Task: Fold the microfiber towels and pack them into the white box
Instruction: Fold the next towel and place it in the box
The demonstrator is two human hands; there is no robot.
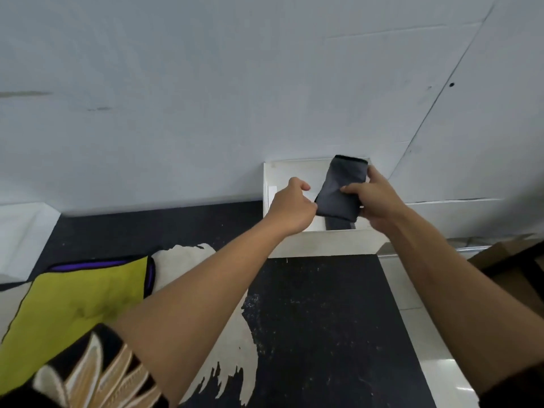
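- Both grips are closed on one folded dark grey microfiber towel (pixel 341 189): its near left corner is pinched by the left grip (pixel 291 204), whose fingers are curled.
- The towel's right edge is held by the right grip (pixel 374 198). The thumb is laid across the upper face and the fingers are wrapped round the far side.
- The towel is held as a compact oblong, tilted, over the open top of the white rectangular cardboard box (pixel 323 244). Its far end is seen at the box's far right corner, close to the wall.
- A dark strip (pixel 338 223) is seen inside the box just below the held towel. Whether it is another towel cannot be told.
- The box is set on the black surface with cream patterning (pixel 318 313), with its far side against the pale grey-white wall (pixel 206 98).
- An unfolded yellow-green microfiber towel with a purple edge (pixel 82 295) is spread on the surface at the near left, well apart from the box and partly covered by the left forearm.
- A brown cardboard carton (pixel 506 260) is seen at the right edge, beside pale floor tiles (pixel 418 334).
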